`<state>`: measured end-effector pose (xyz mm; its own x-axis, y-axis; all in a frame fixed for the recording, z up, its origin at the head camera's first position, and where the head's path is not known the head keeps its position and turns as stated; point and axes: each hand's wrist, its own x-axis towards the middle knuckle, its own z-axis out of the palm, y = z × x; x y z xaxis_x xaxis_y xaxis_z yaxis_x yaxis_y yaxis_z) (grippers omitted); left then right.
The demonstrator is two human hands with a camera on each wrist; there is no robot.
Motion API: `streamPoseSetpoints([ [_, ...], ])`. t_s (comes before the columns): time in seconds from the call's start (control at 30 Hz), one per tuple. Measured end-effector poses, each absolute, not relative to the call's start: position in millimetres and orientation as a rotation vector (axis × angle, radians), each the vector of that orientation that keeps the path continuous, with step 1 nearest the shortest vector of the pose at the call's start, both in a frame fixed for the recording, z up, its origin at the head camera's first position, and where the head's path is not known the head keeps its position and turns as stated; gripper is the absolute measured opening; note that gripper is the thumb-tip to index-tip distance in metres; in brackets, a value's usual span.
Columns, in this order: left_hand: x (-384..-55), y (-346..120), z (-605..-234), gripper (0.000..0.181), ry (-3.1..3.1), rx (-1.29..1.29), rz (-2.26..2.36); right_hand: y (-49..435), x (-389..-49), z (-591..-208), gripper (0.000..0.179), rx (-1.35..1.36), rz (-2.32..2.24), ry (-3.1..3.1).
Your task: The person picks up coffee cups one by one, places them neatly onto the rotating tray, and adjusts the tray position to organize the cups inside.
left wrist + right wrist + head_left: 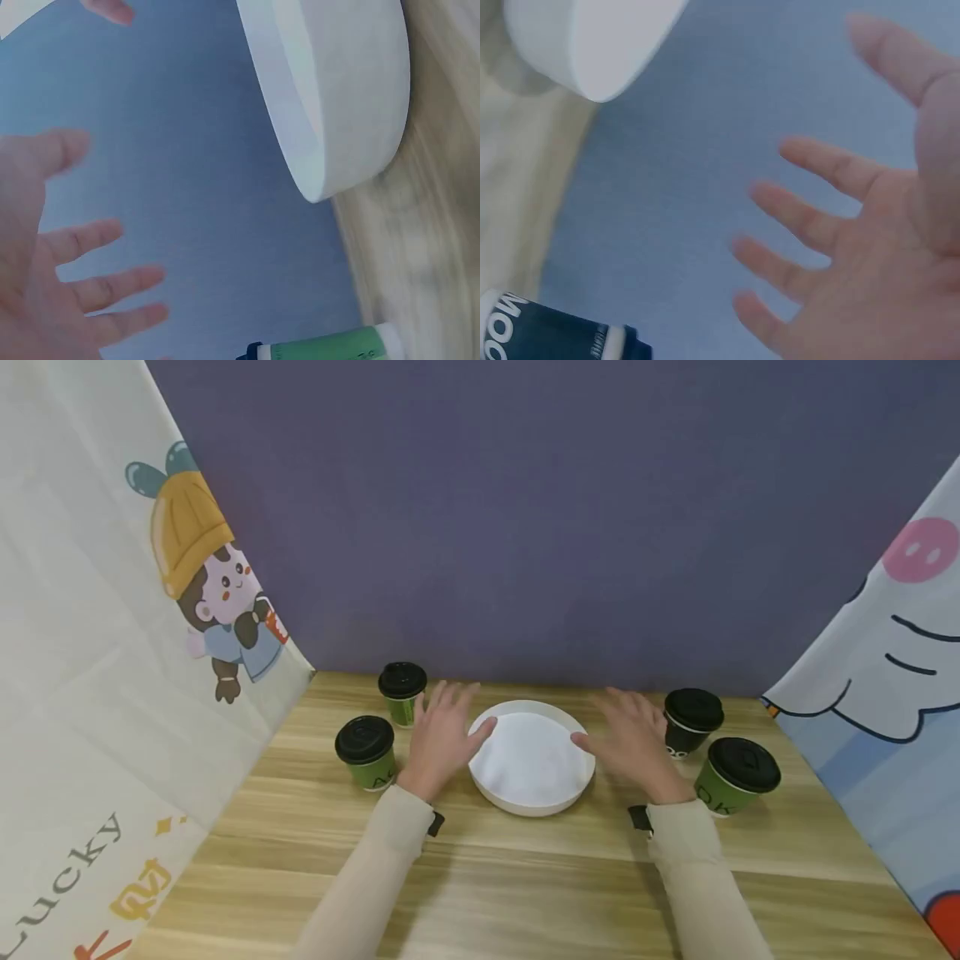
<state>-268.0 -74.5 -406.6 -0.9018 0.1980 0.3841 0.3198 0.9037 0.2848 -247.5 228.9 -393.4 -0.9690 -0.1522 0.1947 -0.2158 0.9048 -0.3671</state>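
A round white dish [532,760] with a raised rim stands on the wooden table between both hands. My left hand [444,739] hovers at the dish's left side, fingers spread and holding nothing; its palm shows in the left wrist view. On the other side my right hand [628,737] is likewise spread, with nothing in its grasp. Left of the left hand are two green paper cups with black lids, a nearer one [367,753] and a farther one [402,693]. Beside the right hand stand a dark lidded cup [692,720] and a green lidded cup [737,775].
The wood-grain table [525,885] runs back to a dark blue-grey wall [525,518]. A white printed cloth [90,635] hangs at the left, and another cloth with a cartoon print [892,693] at the right.
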Motion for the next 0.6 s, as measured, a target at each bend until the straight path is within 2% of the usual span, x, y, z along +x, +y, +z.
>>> streamPoseSetpoints([
  [0.13,-269.4,-76.3,-413.7,0.04,-2.649,-0.393,-0.579,236.8,-240.1,-382.7,0.059,0.31,0.724,-2.874],
  [0.3,-275.2,-81.9,-429.3,0.03,-2.672,-0.365,-0.735,245.8,-234.4,-373.2,0.04,0.366,0.88,-2.794],
  [0.43,-278.1,-85.0,-442.4,0.021,-2.696,-0.346,-0.803,252.4,-233.0,-369.7,0.034,0.377,0.914,-2.754],
  [0.6,-281.5,-86.1,-452.5,0.014,-2.721,-0.348,-0.788,267.8,-232.3,-369.3,0.037,0.334,0.884,-2.75],
])
